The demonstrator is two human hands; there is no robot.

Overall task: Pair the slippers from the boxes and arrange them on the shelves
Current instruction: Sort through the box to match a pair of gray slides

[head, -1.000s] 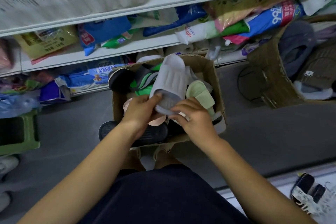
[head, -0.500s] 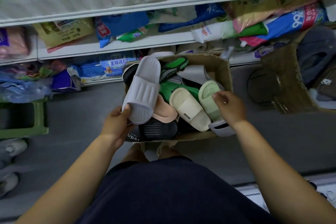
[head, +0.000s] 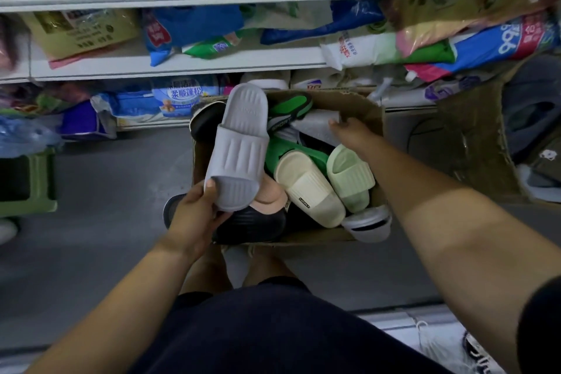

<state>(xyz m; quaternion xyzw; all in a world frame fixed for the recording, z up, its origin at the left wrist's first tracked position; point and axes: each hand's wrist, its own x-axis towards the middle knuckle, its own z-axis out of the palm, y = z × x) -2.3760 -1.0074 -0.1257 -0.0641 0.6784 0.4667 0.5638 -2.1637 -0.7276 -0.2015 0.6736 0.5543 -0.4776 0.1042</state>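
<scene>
We see the left hand (head: 194,218) low at the near left corner of the cardboard box (head: 361,103). Its thumb is on top and its fingers are under, and it grips the toe end of a grey slipper (head: 239,146), which points up and away over the other slippers. The right hand (head: 352,135) reaches to the far right side inside the box, with its fingers bent down on something white; we cannot tell if it grips it. The two hands are well apart.

On the strap of the cream slipper (head: 306,188) we read "LUCKY", and on the green and black slipper (head: 290,109) "SPORT". A blue pack (head: 182,94) below the shelf (head: 212,62) has Chinese writing.

A black slipper (head: 252,223) sticks out past the near left corner of the box. Grey floor (head: 115,191) shows between the box and the green stool (head: 42,179). A second box (head: 473,143) stands near on the right.
</scene>
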